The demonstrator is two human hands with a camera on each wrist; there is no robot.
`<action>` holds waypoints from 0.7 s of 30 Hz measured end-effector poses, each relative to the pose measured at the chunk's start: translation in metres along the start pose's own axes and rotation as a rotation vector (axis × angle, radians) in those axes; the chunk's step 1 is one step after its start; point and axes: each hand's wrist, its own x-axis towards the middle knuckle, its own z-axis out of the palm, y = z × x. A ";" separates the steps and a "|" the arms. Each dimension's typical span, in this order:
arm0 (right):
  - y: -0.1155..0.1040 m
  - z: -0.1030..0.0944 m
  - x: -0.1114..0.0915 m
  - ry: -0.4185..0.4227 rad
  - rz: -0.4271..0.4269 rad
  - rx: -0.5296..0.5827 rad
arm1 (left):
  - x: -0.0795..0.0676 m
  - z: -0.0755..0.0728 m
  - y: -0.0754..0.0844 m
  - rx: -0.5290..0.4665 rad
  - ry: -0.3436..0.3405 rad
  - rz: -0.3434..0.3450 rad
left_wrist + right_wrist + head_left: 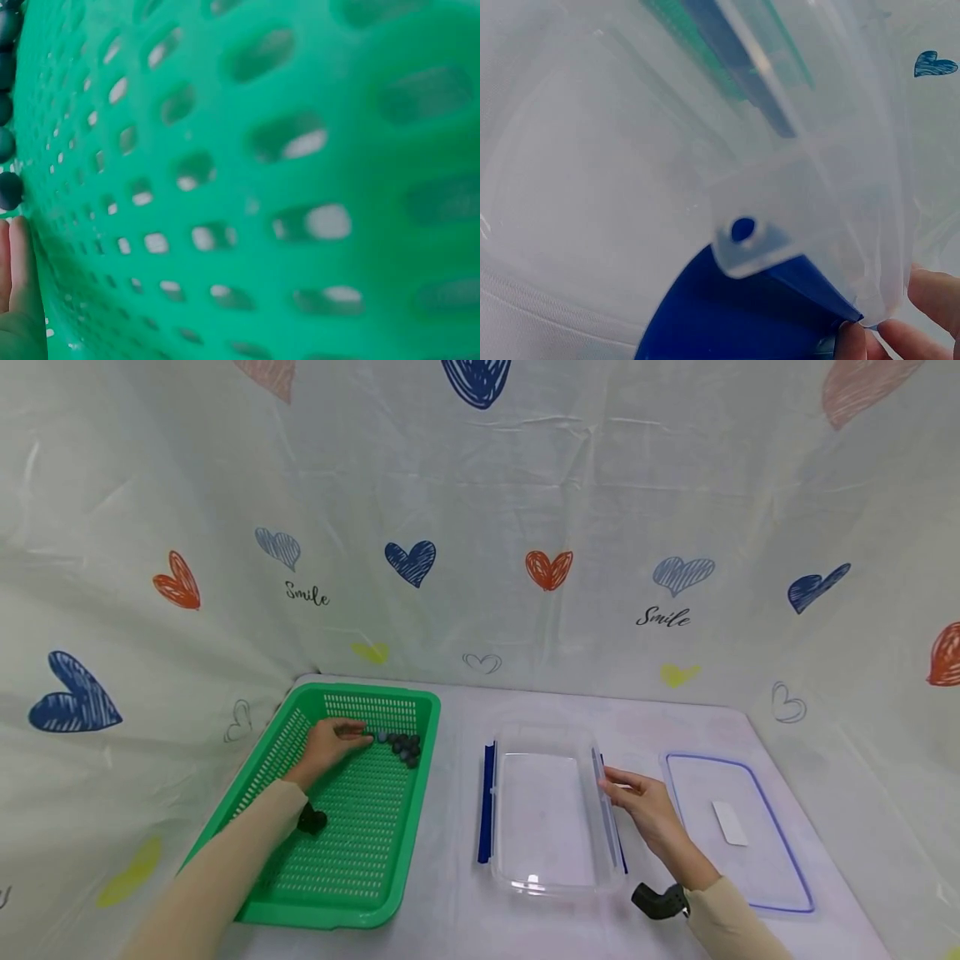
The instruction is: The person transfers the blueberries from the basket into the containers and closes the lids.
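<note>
Inside the green basket [352,917], my left hand [330,747] reaches with fairly straight fingers to a cluster of blueberries [405,747] near the far right corner. Its fingertips are beside the nearest berry; whether they touch it I cannot tell. In the left wrist view the fingers [21,262] show at the left edge, just below a dark blueberry [9,191]. My right hand [645,806] pinches the right rim of a clear plastic container [551,887]. Close up, its thumb and fingers [922,337] meet at the rim beside a blue side clip [742,315].
A clear lid with a blue border [780,852] lies right of the container, with a white rectangle [729,823] on it. Another blue clip [486,806] hangs out on the container's left side. Behind the table hangs a white curtain [480,485] with printed hearts.
</note>
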 end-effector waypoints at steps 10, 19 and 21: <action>0.000 0.002 0.000 0.005 0.012 0.009 | 0.000 0.006 -0.007 -0.035 0.043 -0.006; 0.000 0.001 0.000 0.012 0.013 0.016 | 0.001 0.010 -0.008 -0.028 0.061 -0.025; 0.000 0.001 0.000 0.006 0.007 0.012 | 0.003 0.011 -0.009 -0.025 0.066 -0.024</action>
